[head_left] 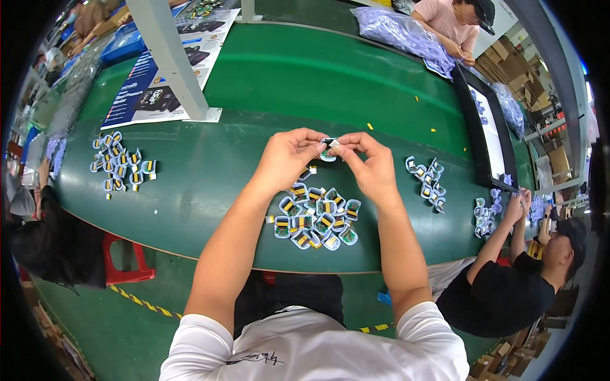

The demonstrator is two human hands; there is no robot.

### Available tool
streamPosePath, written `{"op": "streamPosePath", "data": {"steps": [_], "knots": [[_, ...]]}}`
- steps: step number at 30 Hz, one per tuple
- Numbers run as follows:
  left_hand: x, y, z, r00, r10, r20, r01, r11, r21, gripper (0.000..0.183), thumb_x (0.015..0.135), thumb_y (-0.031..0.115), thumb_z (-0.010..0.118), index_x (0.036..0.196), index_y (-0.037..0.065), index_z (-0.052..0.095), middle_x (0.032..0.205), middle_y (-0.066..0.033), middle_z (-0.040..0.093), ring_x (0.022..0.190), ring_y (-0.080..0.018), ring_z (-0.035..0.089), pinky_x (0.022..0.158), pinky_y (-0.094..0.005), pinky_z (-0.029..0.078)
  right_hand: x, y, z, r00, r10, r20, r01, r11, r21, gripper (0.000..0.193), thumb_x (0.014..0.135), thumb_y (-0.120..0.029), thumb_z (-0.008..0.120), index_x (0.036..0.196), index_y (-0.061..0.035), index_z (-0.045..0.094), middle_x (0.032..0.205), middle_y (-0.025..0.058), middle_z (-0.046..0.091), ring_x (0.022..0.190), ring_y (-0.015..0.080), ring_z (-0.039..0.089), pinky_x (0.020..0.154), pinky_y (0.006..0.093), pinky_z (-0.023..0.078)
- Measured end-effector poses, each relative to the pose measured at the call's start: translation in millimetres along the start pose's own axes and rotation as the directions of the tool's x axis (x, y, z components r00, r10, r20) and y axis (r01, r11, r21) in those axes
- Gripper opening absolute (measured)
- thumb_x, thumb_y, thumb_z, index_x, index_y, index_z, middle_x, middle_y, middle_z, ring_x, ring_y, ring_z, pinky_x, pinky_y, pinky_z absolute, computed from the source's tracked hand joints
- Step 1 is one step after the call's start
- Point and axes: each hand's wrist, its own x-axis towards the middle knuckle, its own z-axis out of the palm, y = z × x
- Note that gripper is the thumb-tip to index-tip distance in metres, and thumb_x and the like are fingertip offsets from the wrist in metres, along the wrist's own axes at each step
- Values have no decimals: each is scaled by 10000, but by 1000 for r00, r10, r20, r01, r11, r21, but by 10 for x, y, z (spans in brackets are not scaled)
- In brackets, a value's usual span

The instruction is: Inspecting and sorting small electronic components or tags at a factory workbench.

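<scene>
Between my two hands is a small pale-blue housing with a green circuit board (pixel 328 154) and a black part in it. My left hand (pixel 289 157) pinches its left side with thumb and fingers closed. On its other side my right hand (pixel 370 164) is closed too, thumb and forefinger at a small whitish piece on its edge. Just below, between my forearms, lies a heap of similar housings (pixel 325 221), showing black and yellow strips and bits of green board. My fingers partly cover the held unit.
More such housings lie in a cluster (pixel 117 160) at left and a smaller cluster (pixel 427 182) at right. A metal post (pixel 171 63) stands on the green bench over printed sheets (pixel 143 95). A black-framed light panel (pixel 488 127) is at right, near a co-worker (pixel 508 279).
</scene>
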Motion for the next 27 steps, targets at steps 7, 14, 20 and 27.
{"op": "streamPosePath", "data": {"steps": [7,14,20,27], "knots": [[-10,2,-44,999,-32,35,30,998,48,243,1014,72,695,1221,-51,730,1012,-82,780,891,-104,719,803,-253,577,1,-126,-62,946,-321,46,304,830,-468,92,883,-86,798,970,-99,774,949,19,756,821,181,686,839,343,424],[-26,46,-9,995,-92,47,88,993,81,242,1012,69,696,1221,-43,745,1023,-64,781,880,-91,697,818,-251,569,1,-118,-69,898,-422,127,406,681,-610,89,866,-110,819,925,-96,753,928,-2,730,897,182,674,815,355,408],[-40,50,-21,994,-75,73,70,995,77,254,1003,69,711,1229,-44,740,1033,-73,786,901,-102,713,833,-253,576,-12,-104,-34,928,-368,54,334,760,-557,104,864,-124,833,910,-91,747,918,-1,724,781,164,669,792,341,395],[-30,26,-23,999,-27,21,26,998,61,242,1001,58,714,1212,-58,734,1052,-94,786,931,-118,727,848,-269,584,5,-104,-64,931,-363,19,330,820,-468,88,868,-85,815,930,-77,753,1010,45,741,885,197,695,872,350,436]]}}
